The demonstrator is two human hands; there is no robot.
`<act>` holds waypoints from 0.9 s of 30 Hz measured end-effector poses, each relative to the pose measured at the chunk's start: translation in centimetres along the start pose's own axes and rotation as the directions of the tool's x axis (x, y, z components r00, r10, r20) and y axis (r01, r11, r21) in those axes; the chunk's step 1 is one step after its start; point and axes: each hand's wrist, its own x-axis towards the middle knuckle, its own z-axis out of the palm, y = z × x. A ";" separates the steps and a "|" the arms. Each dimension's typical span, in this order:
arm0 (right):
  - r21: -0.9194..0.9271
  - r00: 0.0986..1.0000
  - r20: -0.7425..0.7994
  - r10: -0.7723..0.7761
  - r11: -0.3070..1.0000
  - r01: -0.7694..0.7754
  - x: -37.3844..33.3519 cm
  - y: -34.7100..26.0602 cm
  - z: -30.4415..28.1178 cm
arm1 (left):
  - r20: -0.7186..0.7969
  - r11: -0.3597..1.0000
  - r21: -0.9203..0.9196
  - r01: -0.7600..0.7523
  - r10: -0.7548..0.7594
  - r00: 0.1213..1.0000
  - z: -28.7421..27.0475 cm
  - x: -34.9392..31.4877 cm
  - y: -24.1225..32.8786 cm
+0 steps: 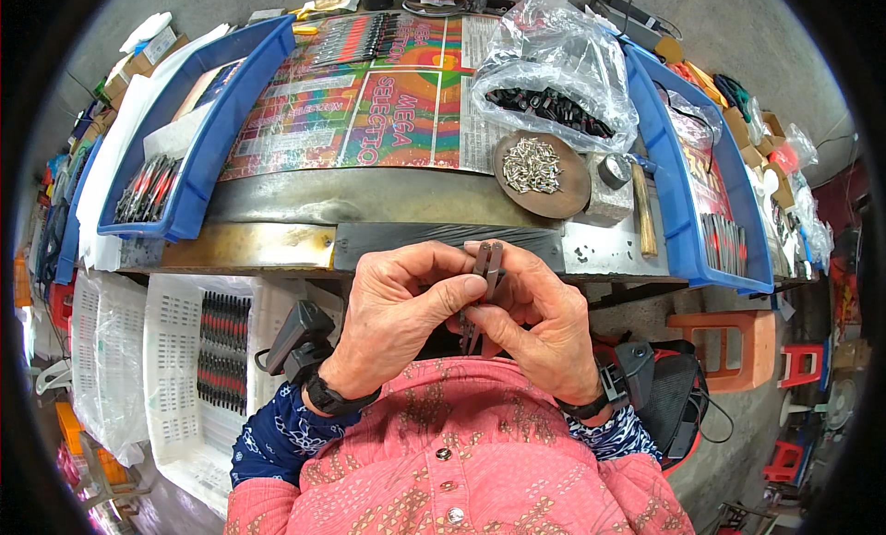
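Note:
Between my two hands, close to the table's front edge, stands a slim pair of dark flat metal strips (494,261) with small holes at the upper end. The strips lie side by side, slightly apart at the top. My left hand (392,300) pinches them from the left with thumb and fingers. From the other side my right hand (544,318) grips them too, its thumb pressed lower down. The fingers hide much of the strips, and their lower ends show just above my lap. A round brown dish (509,186) of small shiny metal pins (532,166) sits beyond my right hand.
A plastic bag (554,36) of black parts lies behind the dish. Blue trays (189,216) (746,281) flank the table, holding slim dark and red pieces. A hammer (646,212) lies right; a white crate (171,396) with black-red rows stands lower left, an orange stool (748,336) lower right.

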 end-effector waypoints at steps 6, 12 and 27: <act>-0.024 1.000 0.020 0.001 1.000 -0.001 -0.1 -0.3 0.0 | -0.003 1.000 -0.013 0.001 -0.001 1.000 0.0 -0.1 -0.1; -0.020 0.999 0.019 0.033 0.999 -0.032 -0.1 -0.4 0.1 | -0.007 1.000 -0.020 0.006 -0.006 1.000 0.0 -0.2 -0.1; 0.006 0.999 -0.014 0.044 0.999 -0.044 -0.1 -0.2 0.4 | 0.003 0.999 -0.028 -0.021 0.021 1.000 -0.1 -0.2 -0.5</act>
